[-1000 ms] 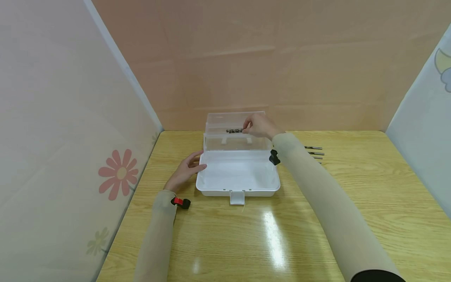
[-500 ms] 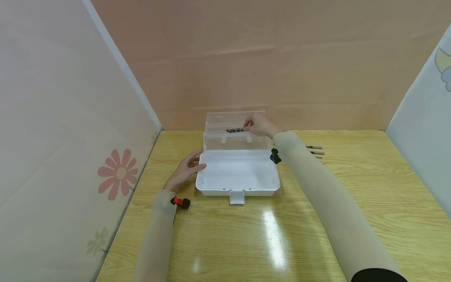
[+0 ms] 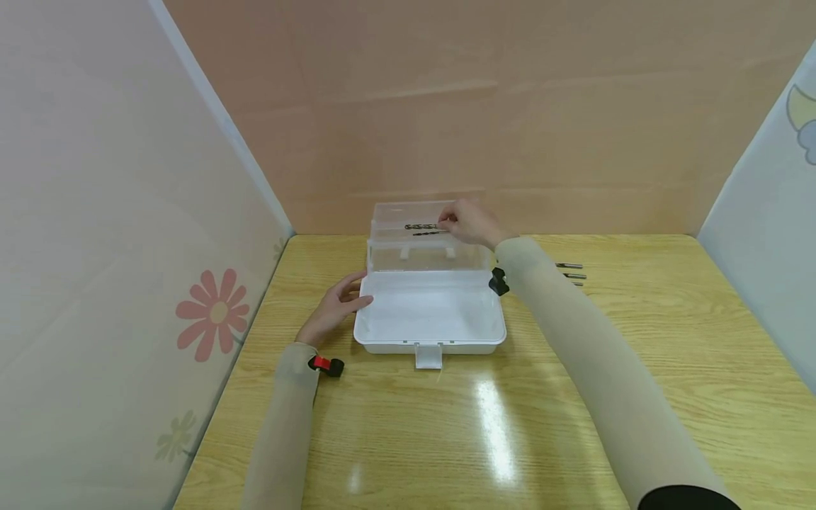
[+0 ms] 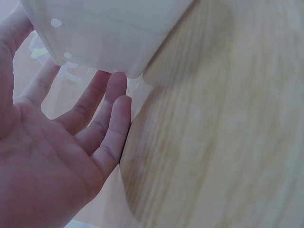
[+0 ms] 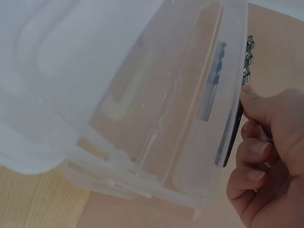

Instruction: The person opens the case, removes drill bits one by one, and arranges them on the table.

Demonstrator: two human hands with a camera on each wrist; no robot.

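Between right-hand fingertips [image 5: 248, 95], drill bit [image 3: 421, 227].

glossy wooden table [image 3: 637, 340]; peach back wall [image 3: 510, 106]; flower-printed side panel [image 3: 127, 248]

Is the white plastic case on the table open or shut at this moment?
Open. The clear lid stands upright behind the white case, whose inside shows and whose front latch hangs free.

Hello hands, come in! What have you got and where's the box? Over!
Right hand pinches drill bit at the clear lid. Left hand open, touching white box. Nothing blocking.
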